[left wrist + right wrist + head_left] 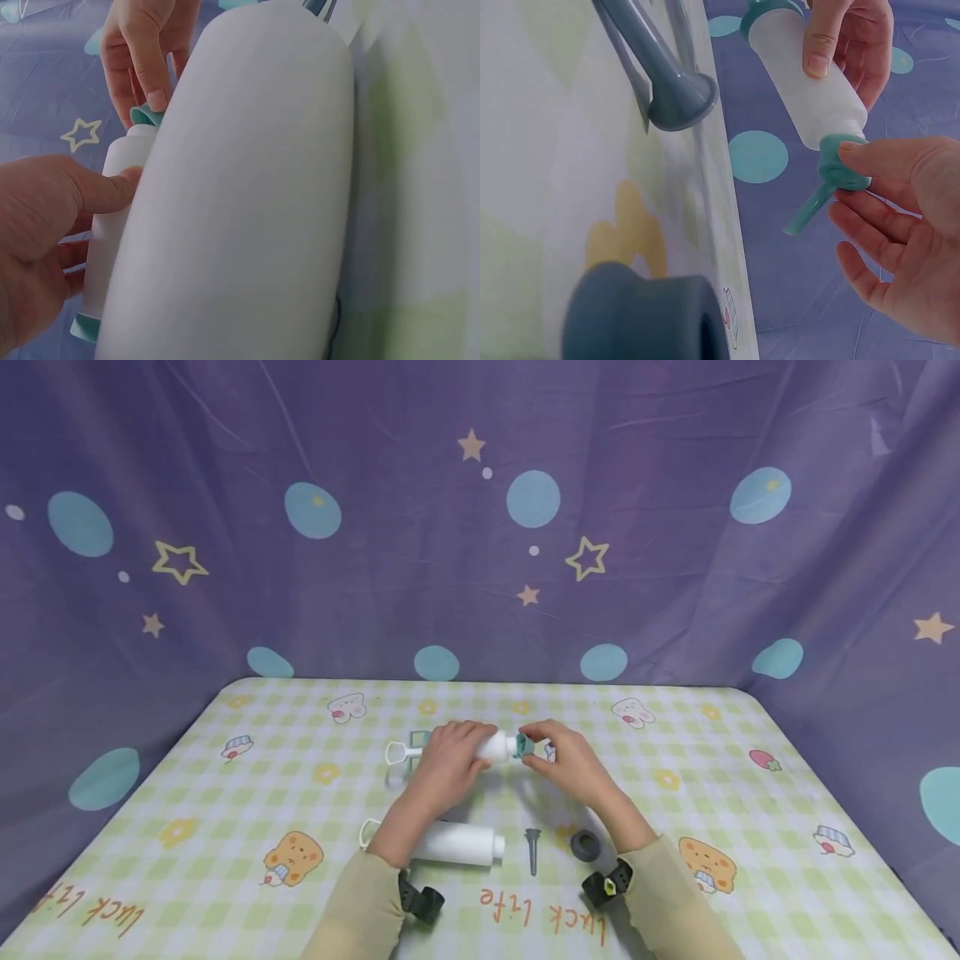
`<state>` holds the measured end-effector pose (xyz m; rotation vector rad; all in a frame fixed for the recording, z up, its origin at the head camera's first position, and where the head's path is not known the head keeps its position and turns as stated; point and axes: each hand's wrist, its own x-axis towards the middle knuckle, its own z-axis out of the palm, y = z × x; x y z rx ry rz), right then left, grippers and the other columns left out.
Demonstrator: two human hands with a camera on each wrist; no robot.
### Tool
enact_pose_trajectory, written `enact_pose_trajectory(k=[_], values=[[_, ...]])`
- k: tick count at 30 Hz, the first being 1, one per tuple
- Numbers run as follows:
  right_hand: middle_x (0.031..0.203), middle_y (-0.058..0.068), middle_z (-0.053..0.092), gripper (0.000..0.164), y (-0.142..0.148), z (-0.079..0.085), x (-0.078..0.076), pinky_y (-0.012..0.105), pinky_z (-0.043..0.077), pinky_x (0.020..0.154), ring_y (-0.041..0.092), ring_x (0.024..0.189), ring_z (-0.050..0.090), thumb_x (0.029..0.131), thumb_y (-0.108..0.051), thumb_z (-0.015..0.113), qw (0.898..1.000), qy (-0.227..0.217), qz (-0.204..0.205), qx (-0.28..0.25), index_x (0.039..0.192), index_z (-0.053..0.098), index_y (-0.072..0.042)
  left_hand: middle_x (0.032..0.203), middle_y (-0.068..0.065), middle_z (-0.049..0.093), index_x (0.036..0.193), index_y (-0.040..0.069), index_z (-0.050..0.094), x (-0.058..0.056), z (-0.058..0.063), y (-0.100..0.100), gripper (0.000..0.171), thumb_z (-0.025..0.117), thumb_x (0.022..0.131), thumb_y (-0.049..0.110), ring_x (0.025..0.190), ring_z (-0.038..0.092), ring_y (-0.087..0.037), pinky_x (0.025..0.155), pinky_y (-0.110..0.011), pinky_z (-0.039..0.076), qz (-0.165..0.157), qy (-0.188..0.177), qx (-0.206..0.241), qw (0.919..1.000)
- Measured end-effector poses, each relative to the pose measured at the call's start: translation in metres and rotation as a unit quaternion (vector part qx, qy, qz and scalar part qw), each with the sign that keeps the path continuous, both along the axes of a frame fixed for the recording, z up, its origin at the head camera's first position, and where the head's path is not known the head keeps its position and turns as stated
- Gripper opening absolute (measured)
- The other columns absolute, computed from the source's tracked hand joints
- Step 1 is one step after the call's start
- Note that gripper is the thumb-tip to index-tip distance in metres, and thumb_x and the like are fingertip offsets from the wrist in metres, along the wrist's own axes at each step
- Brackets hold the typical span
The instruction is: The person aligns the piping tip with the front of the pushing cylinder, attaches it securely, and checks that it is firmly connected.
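Observation:
Above the middle of the table, my left hand [450,760] grips a white plunger tube [495,747] round its body. A white ring handle [397,752] sticks out at its left end. My right hand [567,762] pinches a teal nozzle cap [525,745] between thumb and fingers at the tube's neck. In the right wrist view the cap [838,157] sits against the neck, its thin spout [810,210] pointing away. A teal collar [769,15] shows at the tube's other end. The left wrist view shows the left thumb pressing on the tube [112,225].
A second white plunger tube [459,843] lies near the left forearm and fills much of the left wrist view. Right of it lie a grey nozzle [532,850] and a grey ring cap [585,845]. A purple curtain [405,568] hangs behind the checked tablecloth [720,777].

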<state>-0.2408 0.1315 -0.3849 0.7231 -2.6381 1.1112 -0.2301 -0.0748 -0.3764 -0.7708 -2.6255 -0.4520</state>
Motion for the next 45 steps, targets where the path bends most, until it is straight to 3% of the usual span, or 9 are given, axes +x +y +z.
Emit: enact_pose_trajectory(k=[6,25,36,45], values=[[0.108,0.006,0.062,0.036,0.0,0.001,0.0,0.044,0.046,0.082,0.026,0.099,0.058,0.081,-0.015,0.068,1.0,0.005,0.005,0.001,0.116,0.059,-0.009,0.118,-0.005,0.058,0.123,0.012,0.055,0.0,0.001,0.002,0.044,0.067,0.081,0.018,0.11,0.051,-0.025,0.096,-0.041,0.037,-0.005,0.003,-0.006,1.0],[0.106,0.003,0.06,0.034,-0.002,0.006,0.001,0.037,0.05,0.082,0.024,0.097,0.06,0.08,-0.013,0.069,0.999,0.03,0.015,0.004,0.113,0.062,-0.009,0.114,-0.002,0.06,0.119,0.014,0.058,0.003,0.009,0.007,0.042,0.07,0.079,0.02,0.107,0.051,-0.022,0.089,-0.04,0.038,0.002,0.027,-0.02,0.9994],[0.107,0.005,0.059,0.035,-0.002,0.009,0.0,0.036,0.05,0.08,0.024,0.098,0.06,0.079,-0.009,0.07,0.999,0.048,0.023,-0.004,0.113,0.063,-0.009,0.116,-0.002,0.06,0.119,0.014,0.059,0.001,0.016,0.007,0.041,0.069,0.08,0.022,0.107,0.052,-0.022,0.088,-0.04,0.039,-0.004,0.007,-0.01,0.9999],[0.106,0.005,0.062,0.035,-0.003,0.006,0.001,0.037,0.051,0.078,0.023,0.098,0.061,0.079,-0.011,0.07,0.999,0.029,0.005,-0.028,0.112,0.06,-0.009,0.115,-0.003,0.06,0.12,0.013,0.058,0.0,0.013,0.007,0.041,0.068,0.081,0.02,0.107,0.051,-0.022,0.088,-0.04,0.038,-0.011,0.005,0.001,0.9999]])
